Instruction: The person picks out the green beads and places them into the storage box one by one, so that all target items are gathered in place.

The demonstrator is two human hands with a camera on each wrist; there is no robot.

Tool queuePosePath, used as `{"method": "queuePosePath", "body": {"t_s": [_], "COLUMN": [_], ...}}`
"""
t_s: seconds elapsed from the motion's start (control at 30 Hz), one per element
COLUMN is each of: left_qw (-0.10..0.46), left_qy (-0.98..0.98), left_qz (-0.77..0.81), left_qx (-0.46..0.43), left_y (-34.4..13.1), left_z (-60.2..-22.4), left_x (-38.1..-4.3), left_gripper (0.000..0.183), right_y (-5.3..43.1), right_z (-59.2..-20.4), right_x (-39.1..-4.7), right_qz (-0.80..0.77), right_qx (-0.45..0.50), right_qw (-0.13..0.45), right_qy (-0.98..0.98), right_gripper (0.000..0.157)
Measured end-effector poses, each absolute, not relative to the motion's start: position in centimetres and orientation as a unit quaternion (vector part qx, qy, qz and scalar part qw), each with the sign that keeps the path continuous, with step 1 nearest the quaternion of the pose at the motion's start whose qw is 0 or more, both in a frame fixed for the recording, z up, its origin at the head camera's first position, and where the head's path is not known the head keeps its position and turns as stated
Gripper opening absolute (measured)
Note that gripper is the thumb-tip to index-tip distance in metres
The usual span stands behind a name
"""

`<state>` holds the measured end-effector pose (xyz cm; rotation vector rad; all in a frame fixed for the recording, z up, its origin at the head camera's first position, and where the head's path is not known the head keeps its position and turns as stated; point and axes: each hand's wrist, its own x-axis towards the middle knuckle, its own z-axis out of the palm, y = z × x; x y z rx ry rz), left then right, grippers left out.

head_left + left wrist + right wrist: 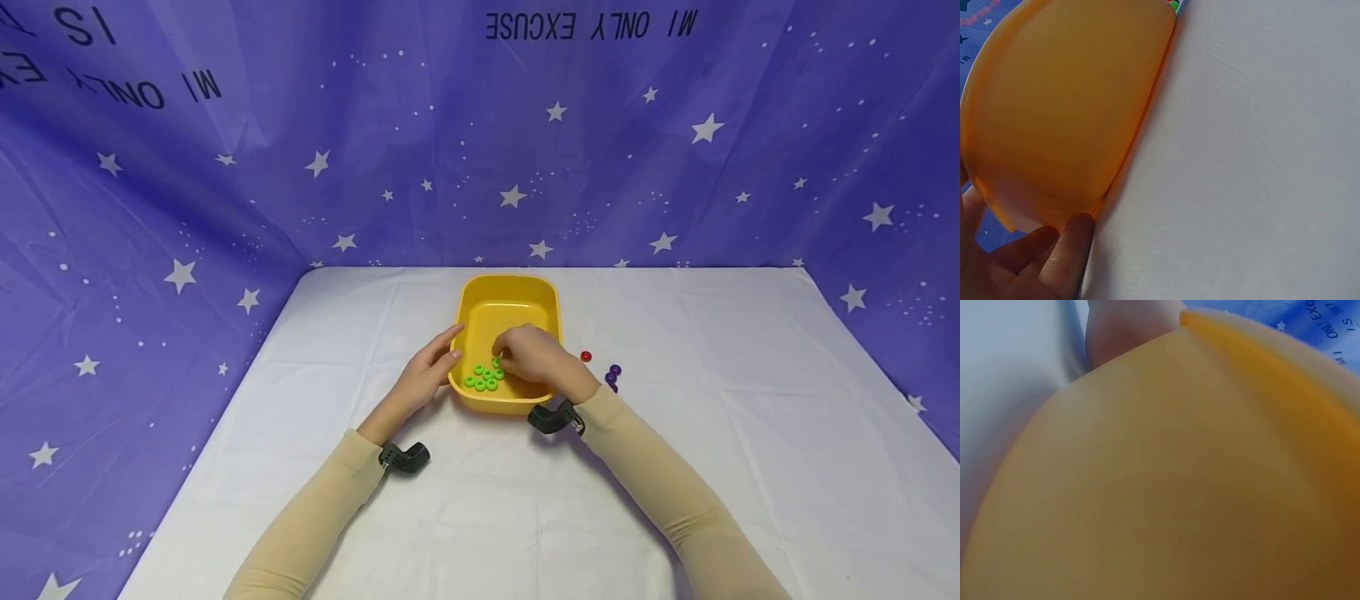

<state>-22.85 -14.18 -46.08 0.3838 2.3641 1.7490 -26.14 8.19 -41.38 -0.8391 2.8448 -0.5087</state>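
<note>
A yellow tub (510,406) stands on the white-covered table. My left hand (423,379) lies along its left side, with fairly straight fingers touching the wall; the left wrist view shows fingertips (1075,234) against the tub's outside. Over the near right rim reaches my right hand (531,354), its fingers bent down inside the tub. At those fingertips is a green ring-shaped bead (497,362), partly covered and seemingly pinched. Several more green beads (481,385) lie loosely grouped in the tub's near left corner. In the right wrist view the tub wall (1147,475) hides the fingers.
Right of the tub, a red bead (586,356) and a few purple beads (611,378) lie on the white cloth (750,450), the purple ones partly behind the right forearm. A purple star-patterned curtain (450,125) hangs behind and on both sides.
</note>
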Motion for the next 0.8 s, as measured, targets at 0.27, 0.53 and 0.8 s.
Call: {"method": "queuePosePath", "body": {"t_s": [0.27,0.53,0.8], "left_qw": [0.090,0.090,0.091], "left_qy": [0.791,0.795,0.792], "left_qz": [0.592,0.588,0.591], "left_qx": [0.128,0.121,0.124], "left_y": [-14.17,-14.18,-14.14], "left_z": [-46.15,-45.91,-45.94], "left_x": [-22.94,-22.80,-22.81], "left_gripper": [0.053,0.053,0.053], "right_y": [8.12,8.02,8.34], "right_z": [-41.52,-41.58,-41.50], "right_x": [-26.06,-26.17,-26.25], "right_qz": [-0.162,-0.167,-0.187], "right_qx": [-0.296,-0.306,-0.314], "right_qw": [0.073,0.083,0.064], "right_qy": [0.938,0.934,0.929], "right_gripper": [0.020,0.021,0.024]}}
